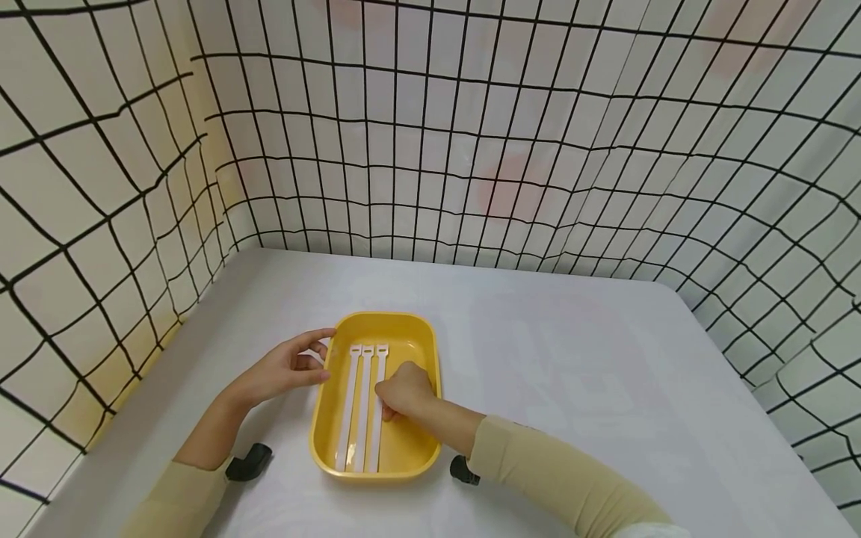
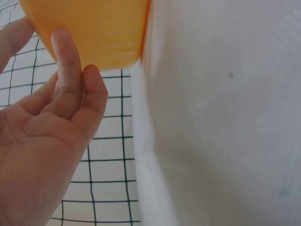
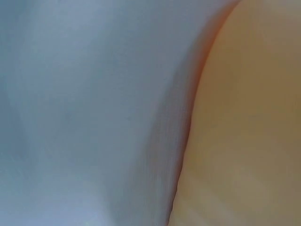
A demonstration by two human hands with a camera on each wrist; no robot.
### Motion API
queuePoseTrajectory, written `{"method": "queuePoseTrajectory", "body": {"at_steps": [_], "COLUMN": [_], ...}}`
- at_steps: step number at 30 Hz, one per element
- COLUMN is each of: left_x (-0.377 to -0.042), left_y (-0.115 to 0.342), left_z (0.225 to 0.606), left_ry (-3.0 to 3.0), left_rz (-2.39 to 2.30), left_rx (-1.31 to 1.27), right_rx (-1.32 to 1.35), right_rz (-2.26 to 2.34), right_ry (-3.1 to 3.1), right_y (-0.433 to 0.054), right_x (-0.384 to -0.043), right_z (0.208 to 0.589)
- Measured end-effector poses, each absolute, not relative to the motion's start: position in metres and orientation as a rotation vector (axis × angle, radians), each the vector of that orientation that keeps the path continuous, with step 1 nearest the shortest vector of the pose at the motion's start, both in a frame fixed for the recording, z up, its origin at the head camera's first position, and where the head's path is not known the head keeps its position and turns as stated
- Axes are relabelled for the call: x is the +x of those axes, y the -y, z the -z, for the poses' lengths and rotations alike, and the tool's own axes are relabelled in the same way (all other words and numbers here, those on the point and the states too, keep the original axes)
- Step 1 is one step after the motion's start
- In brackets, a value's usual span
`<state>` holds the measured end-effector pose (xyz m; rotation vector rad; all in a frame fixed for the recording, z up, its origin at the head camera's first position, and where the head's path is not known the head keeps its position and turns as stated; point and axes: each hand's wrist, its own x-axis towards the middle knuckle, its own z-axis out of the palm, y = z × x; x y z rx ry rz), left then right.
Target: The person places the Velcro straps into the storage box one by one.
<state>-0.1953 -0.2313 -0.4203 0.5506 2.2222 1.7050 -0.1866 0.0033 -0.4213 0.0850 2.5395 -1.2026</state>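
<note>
A yellow tray [image 1: 430,448] stands on the table, with three white strap-like cable ties [image 1: 363,403] lying lengthwise and side by side in its left half, slotted heads toward the far end. My right hand [image 1: 409,390] reaches into the tray with curled fingers, its thumb and index finger at the middle of the rightmost tie [image 1: 375,441]. Its fingertips are partly hidden beneath the hand. At the tray's left side is my left hand [image 1: 289,366], fingers loosely bent, fingertips against the outer wall [image 2: 103,33]. The right wrist view holds only the tray's outer wall [image 3: 249,117] and white cloth.
A white-covered table [image 1: 572,373] extends to the right of the tray. Black grid netting [image 1: 430,149] over white sheeting encloses the back and sides. Black wrist devices [image 1: 250,462] sit at both sleeve cuffs, close to the tray's near corners.
</note>
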Motion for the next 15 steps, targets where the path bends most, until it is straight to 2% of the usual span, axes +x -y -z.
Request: {"method": "queuePoseTrajectory", "body": {"at_steps": [8, 15], "left_x": [-0.196, -0.194], "left_y": [0.23, 0.231], "left_z": [0.418, 0.418], "left_ry": [-2.239, -2.251], "left_rz": [-1.691, -1.676], "left_rx": [0.551, 0.554], "right_rx": [0.054, -0.171], "right_rz": [1.393, 1.508], "right_ry": [-2.489, -2.47], "right_y": [-0.004, -0.008], "right_x": [-0.185, -0.179], "right_z": [0.416, 0.41]}}
